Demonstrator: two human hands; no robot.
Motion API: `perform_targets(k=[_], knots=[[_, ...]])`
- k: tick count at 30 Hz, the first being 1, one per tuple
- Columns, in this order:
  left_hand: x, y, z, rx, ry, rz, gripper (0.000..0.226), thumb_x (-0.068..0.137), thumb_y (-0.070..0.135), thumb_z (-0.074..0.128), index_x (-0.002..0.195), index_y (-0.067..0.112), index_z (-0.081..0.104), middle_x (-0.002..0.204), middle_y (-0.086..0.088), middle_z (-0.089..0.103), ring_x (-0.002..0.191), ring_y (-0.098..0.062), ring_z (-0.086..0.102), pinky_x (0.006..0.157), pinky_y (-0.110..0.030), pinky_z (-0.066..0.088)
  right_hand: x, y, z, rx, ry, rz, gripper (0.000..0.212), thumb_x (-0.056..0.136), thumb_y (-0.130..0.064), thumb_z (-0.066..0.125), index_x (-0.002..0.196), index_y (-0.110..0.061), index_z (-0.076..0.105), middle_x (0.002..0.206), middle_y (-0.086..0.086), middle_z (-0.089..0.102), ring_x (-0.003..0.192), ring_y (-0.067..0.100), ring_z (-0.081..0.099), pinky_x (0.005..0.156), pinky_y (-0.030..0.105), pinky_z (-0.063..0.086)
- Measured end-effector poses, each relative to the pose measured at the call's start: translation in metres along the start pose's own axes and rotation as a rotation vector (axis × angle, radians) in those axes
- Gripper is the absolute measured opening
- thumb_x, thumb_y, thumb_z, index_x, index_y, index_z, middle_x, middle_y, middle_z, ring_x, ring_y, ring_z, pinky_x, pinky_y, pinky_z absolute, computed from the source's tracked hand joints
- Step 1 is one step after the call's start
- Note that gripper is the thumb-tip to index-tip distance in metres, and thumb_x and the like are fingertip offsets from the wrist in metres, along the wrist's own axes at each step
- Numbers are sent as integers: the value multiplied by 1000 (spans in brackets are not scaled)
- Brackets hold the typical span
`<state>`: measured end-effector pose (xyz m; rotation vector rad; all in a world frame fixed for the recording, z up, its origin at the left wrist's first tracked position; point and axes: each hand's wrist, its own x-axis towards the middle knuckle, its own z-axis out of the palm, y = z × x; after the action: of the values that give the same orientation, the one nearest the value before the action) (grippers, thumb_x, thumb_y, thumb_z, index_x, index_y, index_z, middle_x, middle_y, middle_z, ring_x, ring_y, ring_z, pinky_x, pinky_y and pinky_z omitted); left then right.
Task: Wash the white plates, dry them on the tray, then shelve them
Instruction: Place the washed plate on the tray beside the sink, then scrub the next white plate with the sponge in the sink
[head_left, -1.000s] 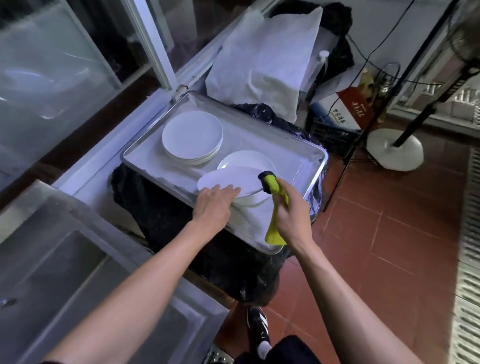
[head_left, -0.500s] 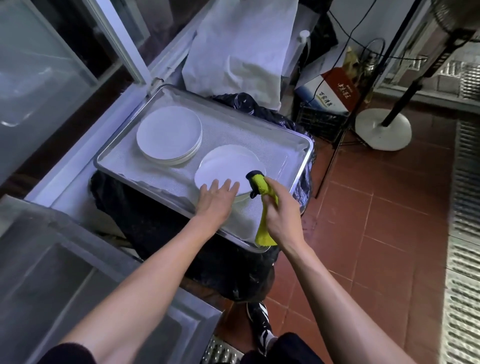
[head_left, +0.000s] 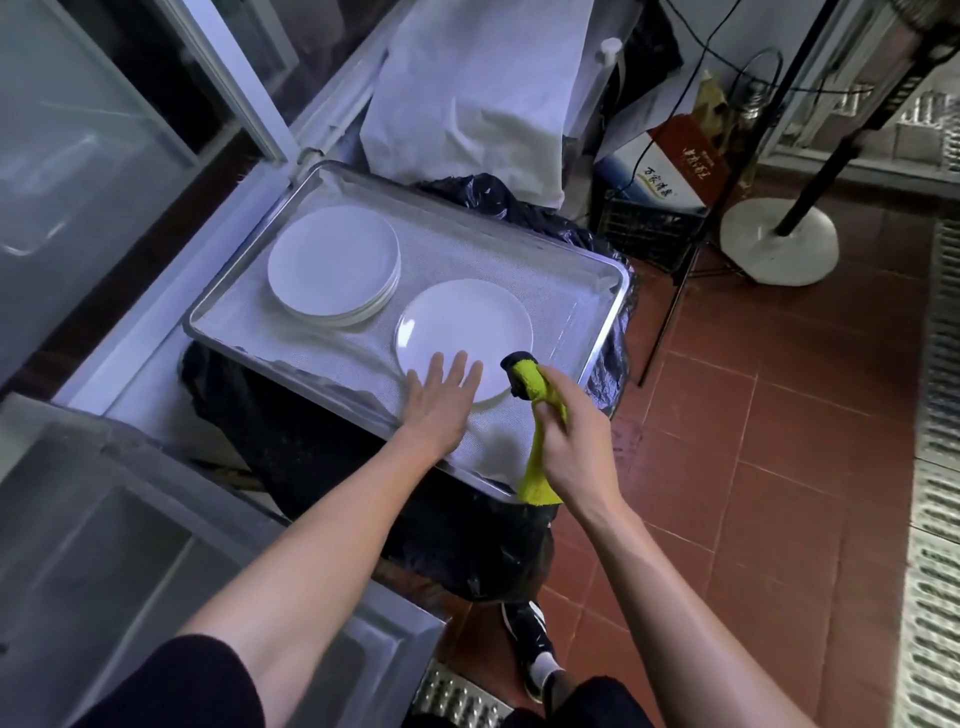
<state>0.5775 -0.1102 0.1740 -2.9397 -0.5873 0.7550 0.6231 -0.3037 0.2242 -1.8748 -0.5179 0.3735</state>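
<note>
Before you sits the metal tray (head_left: 597, 312), lined with a pale mesh sheet and resting on something wrapped in black plastic (head_left: 322, 457). On its far left corner is a stack of white plates (head_left: 332, 265); just beside it, toward you and to the right, lies a single white plate (head_left: 462, 327). Your left hand (head_left: 441, 400) lies flat, fingers straight, its grip released, fingertips on that plate's near rim. Your right hand (head_left: 576, 447) has its grip clenched round a yellow-green cloth (head_left: 537, 431), held over the tray's near right edge.
</note>
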Motion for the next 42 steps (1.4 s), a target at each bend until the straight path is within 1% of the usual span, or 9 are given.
perform_targets(k=[7, 10, 13, 17, 21, 23, 28, 35, 42], knots=[[0, 2, -11, -57, 0, -21, 74, 93, 7, 50, 158, 19, 16, 167, -6, 8, 152, -38, 10, 115, -62, 24, 2, 3, -3, 10, 8, 23, 45, 96, -3, 53, 132, -29, 62, 123, -16, 67, 113, 8, 59, 95, 26, 45], [-9, 3, -17, -72, 42, -12, 44, 90, 6, 48, 134, 14, 46, 143, -10, 41, 127, -34, 40, 90, -45, 40, 3, 3, -1, 6, 0, 12, 46, 95, -2, 54, 131, -29, 62, 121, -16, 68, 113, 8, 59, 95, 26, 45], [-20, 1, -22, -61, 39, -9, 29, 91, 6, 46, 117, 12, 55, 120, -9, 51, 112, -31, 47, 77, -38, 34, 5, 0, 4, 6, -16, -3, 46, 95, -1, 53, 131, -28, 63, 118, -18, 68, 109, 3, 59, 91, 13, 42], [-39, -12, -13, -76, 72, -26, 30, 93, 13, 48, 120, 16, 58, 117, -6, 53, 111, -29, 49, 78, -37, 31, 8, -10, 14, 5, -39, -8, 44, 95, -1, 53, 129, -26, 64, 116, -17, 68, 102, -6, 57, 84, 4, 37], [-68, -32, -3, -99, 130, -53, 37, 99, 23, 45, 134, 19, 55, 128, -4, 57, 120, -28, 50, 93, -42, 39, 11, -22, 34, -14, -101, -57, 34, 100, -13, 53, 127, -30, 64, 119, -16, 69, 108, 0, 60, 89, 18, 45], [-87, -48, 6, -129, 158, -82, 40, 100, 24, 42, 138, 20, 54, 131, -4, 58, 122, -28, 49, 96, -42, 40, 11, -35, 53, -34, -141, -81, 32, 101, -15, 53, 126, -31, 65, 116, -16, 70, 98, -2, 58, 83, 8, 40], [-144, -90, 31, -236, 205, -237, 39, 99, 28, 44, 136, 23, 57, 128, -2, 61, 118, -27, 51, 95, -44, 42, 4, -73, 113, -13, -310, -204, 40, 96, -4, 53, 127, -27, 65, 115, -15, 70, 107, 5, 61, 92, 15, 44], [-257, -146, 88, -464, 179, -597, 37, 96, 25, 52, 131, 22, 59, 132, -2, 59, 128, -27, 47, 103, -45, 38, -46, -120, 216, -29, -608, -359, 45, 95, 1, 55, 135, -16, 63, 121, -17, 60, 110, -9, 50, 90, -4, 30], [-385, -172, 159, -550, 134, -902, 36, 93, 25, 50, 126, 20, 64, 123, -5, 65, 121, -31, 55, 99, -45, 46, -137, -132, 317, -143, -987, -512, 42, 96, -3, 55, 134, -17, 62, 125, 2, 69, 110, 23, 63, 88, 30, 46]])
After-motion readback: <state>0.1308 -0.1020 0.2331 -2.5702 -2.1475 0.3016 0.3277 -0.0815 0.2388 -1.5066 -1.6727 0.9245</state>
